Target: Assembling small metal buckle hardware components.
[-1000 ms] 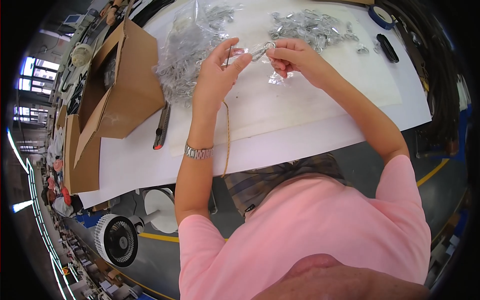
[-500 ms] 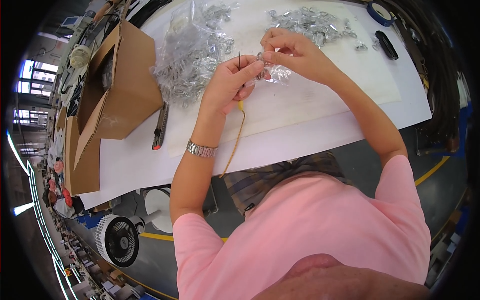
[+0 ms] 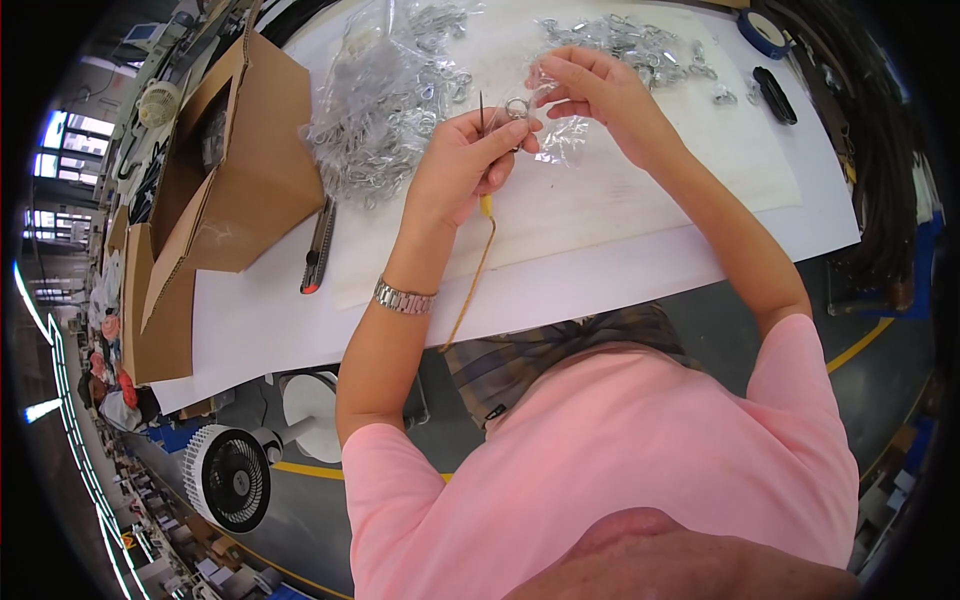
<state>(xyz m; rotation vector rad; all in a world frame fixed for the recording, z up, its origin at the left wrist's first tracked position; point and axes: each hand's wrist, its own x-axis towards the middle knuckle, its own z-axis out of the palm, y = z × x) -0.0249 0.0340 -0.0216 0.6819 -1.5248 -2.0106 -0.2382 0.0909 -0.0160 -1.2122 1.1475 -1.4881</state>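
My left hand (image 3: 462, 165) is closed over the white-topped table, pinching a small metal ring piece (image 3: 517, 106) between thumb and fingers. In the same hand sits a slim pointed tool (image 3: 486, 205), its dark tip sticking up and its yellow end pointing down, with a yellow-brown cord (image 3: 468, 290) hanging toward the table's front edge. A little to the right and farther off, my right hand (image 3: 605, 95) has its thumb and fingers bent around clear plastic film (image 3: 545, 85). More crinkled clear plastic (image 3: 565, 140) hangs beside the metal piece.
Clear bags and a heap of small metal pieces (image 3: 375, 140) lie left of my hands; another pile (image 3: 645, 50) lies beyond. An open cardboard box (image 3: 270, 150) stands left, near a utility knife (image 3: 319, 250). Blue tape (image 3: 763, 33) and a black object (image 3: 775, 95) lie right.
My right hand has drawn slightly away from the left, its fingers now looser around the film. The metal ring shows more plainly in my left hand.
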